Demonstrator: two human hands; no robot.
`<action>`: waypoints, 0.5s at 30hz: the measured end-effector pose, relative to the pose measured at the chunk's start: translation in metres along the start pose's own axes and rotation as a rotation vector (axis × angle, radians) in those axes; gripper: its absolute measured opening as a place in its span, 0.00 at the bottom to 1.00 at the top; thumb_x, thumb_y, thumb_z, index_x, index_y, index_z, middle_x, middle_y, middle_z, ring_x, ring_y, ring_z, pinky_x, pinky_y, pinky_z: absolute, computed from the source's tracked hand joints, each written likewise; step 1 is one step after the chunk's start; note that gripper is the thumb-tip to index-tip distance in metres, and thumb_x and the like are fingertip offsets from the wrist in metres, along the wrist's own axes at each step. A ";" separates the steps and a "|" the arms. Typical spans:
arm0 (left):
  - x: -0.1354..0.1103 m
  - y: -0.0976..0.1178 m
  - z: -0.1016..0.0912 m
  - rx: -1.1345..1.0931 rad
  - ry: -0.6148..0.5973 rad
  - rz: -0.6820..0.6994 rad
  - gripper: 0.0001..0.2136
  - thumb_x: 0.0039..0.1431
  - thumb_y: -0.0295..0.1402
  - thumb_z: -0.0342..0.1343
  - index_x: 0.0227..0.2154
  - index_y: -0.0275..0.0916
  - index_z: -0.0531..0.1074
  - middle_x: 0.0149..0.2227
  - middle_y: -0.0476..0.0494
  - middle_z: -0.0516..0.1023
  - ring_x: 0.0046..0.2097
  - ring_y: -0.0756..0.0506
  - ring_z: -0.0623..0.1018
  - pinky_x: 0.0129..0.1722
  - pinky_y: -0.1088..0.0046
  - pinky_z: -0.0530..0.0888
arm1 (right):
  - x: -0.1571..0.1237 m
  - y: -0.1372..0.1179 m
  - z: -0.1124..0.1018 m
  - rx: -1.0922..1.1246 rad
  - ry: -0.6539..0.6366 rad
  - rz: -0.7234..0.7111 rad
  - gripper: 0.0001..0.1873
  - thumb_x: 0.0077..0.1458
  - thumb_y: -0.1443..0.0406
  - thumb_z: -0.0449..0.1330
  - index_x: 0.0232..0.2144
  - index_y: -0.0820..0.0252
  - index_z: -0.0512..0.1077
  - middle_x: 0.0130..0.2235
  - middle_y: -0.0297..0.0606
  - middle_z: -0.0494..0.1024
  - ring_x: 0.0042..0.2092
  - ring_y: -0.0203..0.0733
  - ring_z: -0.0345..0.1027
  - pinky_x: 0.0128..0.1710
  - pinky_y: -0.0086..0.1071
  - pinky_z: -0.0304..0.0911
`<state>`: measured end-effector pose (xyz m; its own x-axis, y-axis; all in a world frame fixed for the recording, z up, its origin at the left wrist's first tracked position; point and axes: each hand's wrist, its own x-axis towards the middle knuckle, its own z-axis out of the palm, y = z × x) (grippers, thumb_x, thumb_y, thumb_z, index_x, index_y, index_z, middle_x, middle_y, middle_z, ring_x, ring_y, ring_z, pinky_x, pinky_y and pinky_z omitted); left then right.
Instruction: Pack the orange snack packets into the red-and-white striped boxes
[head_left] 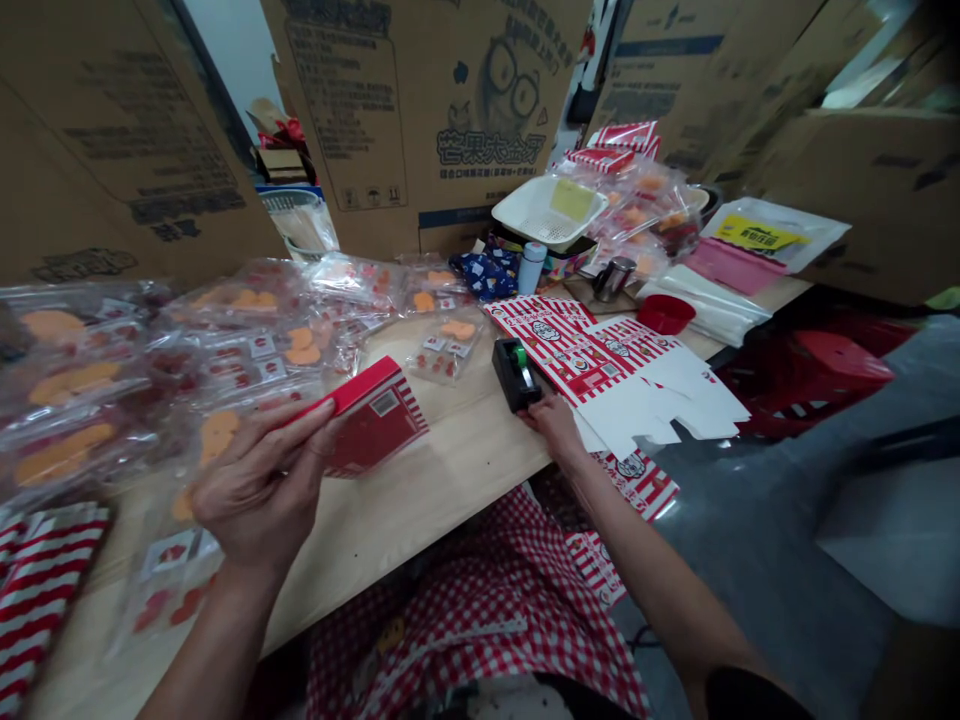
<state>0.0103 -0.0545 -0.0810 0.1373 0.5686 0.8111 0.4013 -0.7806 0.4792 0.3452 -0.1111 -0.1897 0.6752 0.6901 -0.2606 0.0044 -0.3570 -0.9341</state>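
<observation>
My left hand (259, 482) is closed around a red and white striped carton box (375, 415), held tilted just above the wooden table (450, 470). My right hand (553, 425) reaches to the table's right edge, its fingers on the near end of a black tape dispenser (514, 372) with a green roll. Right of the dispenser lies a stack of flat, unfolded striped cartons (600, 360), some showing their white backs.
Clear bags of orange and red snacks (247, 340) cover the table's left and back. A white basket (549, 210), a metal cup (611, 278), a red dish (665, 313) and more bags sit at the back right. Big cardboard boxes (420, 110) wall the rear. A red stool (817, 375) stands right.
</observation>
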 end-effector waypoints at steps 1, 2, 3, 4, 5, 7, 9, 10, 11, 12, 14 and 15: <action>0.001 0.002 -0.001 -0.013 0.006 -0.008 0.14 0.56 0.27 0.65 0.44 0.49 0.81 0.42 0.48 0.83 0.42 0.45 0.81 0.48 0.64 0.76 | -0.004 0.001 -0.001 -0.026 0.018 -0.029 0.09 0.48 0.62 0.58 0.24 0.55 0.60 0.27 0.36 0.72 0.37 0.44 0.75 0.30 0.29 0.69; 0.000 0.004 -0.001 -0.032 -0.004 -0.012 0.12 0.57 0.27 0.65 0.43 0.48 0.81 0.42 0.47 0.83 0.42 0.45 0.81 0.48 0.64 0.76 | -0.008 -0.001 -0.003 -0.050 0.034 -0.064 0.09 0.48 0.61 0.58 0.24 0.55 0.60 0.27 0.36 0.72 0.37 0.45 0.74 0.30 0.30 0.68; 0.000 0.006 -0.001 -0.054 -0.024 -0.016 0.11 0.57 0.27 0.64 0.42 0.47 0.81 0.41 0.47 0.83 0.42 0.45 0.81 0.47 0.64 0.76 | -0.015 -0.005 -0.004 -0.071 0.045 -0.102 0.09 0.48 0.60 0.58 0.24 0.54 0.61 0.27 0.37 0.72 0.37 0.46 0.73 0.30 0.31 0.68; -0.002 0.008 -0.001 -0.072 -0.048 -0.026 0.09 0.58 0.28 0.64 0.41 0.45 0.81 0.41 0.46 0.83 0.42 0.45 0.81 0.47 0.65 0.76 | -0.023 -0.012 -0.005 -0.084 0.050 -0.142 0.09 0.49 0.59 0.58 0.25 0.54 0.61 0.27 0.37 0.72 0.36 0.46 0.71 0.29 0.32 0.67; -0.004 0.010 0.000 -0.083 -0.069 -0.042 0.07 0.58 0.28 0.63 0.39 0.43 0.80 0.41 0.46 0.83 0.42 0.45 0.81 0.46 0.65 0.76 | -0.034 -0.020 -0.005 -0.089 0.036 -0.190 0.09 0.50 0.59 0.58 0.27 0.54 0.62 0.27 0.37 0.72 0.34 0.45 0.70 0.29 0.33 0.66; -0.008 0.015 0.001 -0.078 -0.090 -0.086 0.04 0.59 0.30 0.62 0.37 0.41 0.79 0.41 0.44 0.83 0.42 0.45 0.81 0.45 0.67 0.77 | -0.062 -0.042 0.000 -0.073 -0.073 -0.304 0.08 0.53 0.58 0.58 0.31 0.55 0.66 0.26 0.34 0.71 0.28 0.40 0.66 0.28 0.32 0.63; -0.012 0.020 0.003 -0.057 -0.109 -0.106 0.03 0.60 0.31 0.61 0.36 0.40 0.78 0.42 0.43 0.83 0.42 0.45 0.81 0.44 0.69 0.77 | -0.097 -0.068 0.011 -0.002 -0.293 -0.474 0.08 0.57 0.59 0.58 0.35 0.57 0.70 0.24 0.32 0.69 0.25 0.37 0.62 0.26 0.31 0.59; -0.013 0.023 0.004 -0.050 -0.128 -0.103 0.03 0.61 0.31 0.60 0.36 0.40 0.78 0.42 0.42 0.83 0.42 0.46 0.81 0.43 0.70 0.77 | -0.115 -0.081 0.018 0.061 -0.388 -0.507 0.09 0.58 0.60 0.58 0.37 0.58 0.72 0.23 0.31 0.68 0.25 0.36 0.61 0.25 0.31 0.58; -0.014 0.026 0.004 -0.046 -0.148 -0.096 0.03 0.61 0.31 0.59 0.36 0.40 0.78 0.43 0.41 0.83 0.42 0.46 0.81 0.42 0.71 0.76 | -0.132 -0.093 0.026 0.118 -0.474 -0.529 0.12 0.59 0.61 0.58 0.43 0.58 0.74 0.22 0.30 0.67 0.24 0.35 0.59 0.24 0.30 0.57; -0.014 0.029 0.004 -0.040 -0.164 -0.088 0.03 0.62 0.31 0.59 0.36 0.40 0.77 0.43 0.41 0.83 0.42 0.46 0.81 0.41 0.71 0.76 | -0.146 -0.104 0.034 0.155 -0.561 -0.529 0.17 0.59 0.62 0.58 0.50 0.57 0.74 0.21 0.28 0.66 0.23 0.35 0.58 0.24 0.30 0.57; -0.015 0.032 0.003 -0.023 -0.179 -0.083 0.04 0.62 0.31 0.58 0.36 0.40 0.77 0.44 0.40 0.83 0.41 0.46 0.82 0.41 0.71 0.76 | -0.165 -0.122 0.049 0.215 -0.673 -0.480 0.29 0.59 0.62 0.58 0.63 0.54 0.66 0.20 0.26 0.67 0.22 0.34 0.58 0.23 0.30 0.59; -0.016 0.033 0.002 -0.018 -0.180 -0.086 0.04 0.63 0.32 0.57 0.36 0.40 0.77 0.44 0.40 0.83 0.41 0.46 0.82 0.41 0.71 0.76 | -0.170 -0.128 0.055 0.240 -0.703 -0.443 0.33 0.58 0.62 0.58 0.66 0.54 0.62 0.20 0.25 0.69 0.21 0.34 0.59 0.23 0.30 0.61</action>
<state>0.0233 -0.0890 -0.0782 0.2637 0.6693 0.6946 0.4029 -0.7307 0.5511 0.1889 -0.1484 -0.0397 0.0347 0.9918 0.1228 -0.0500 0.1244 -0.9910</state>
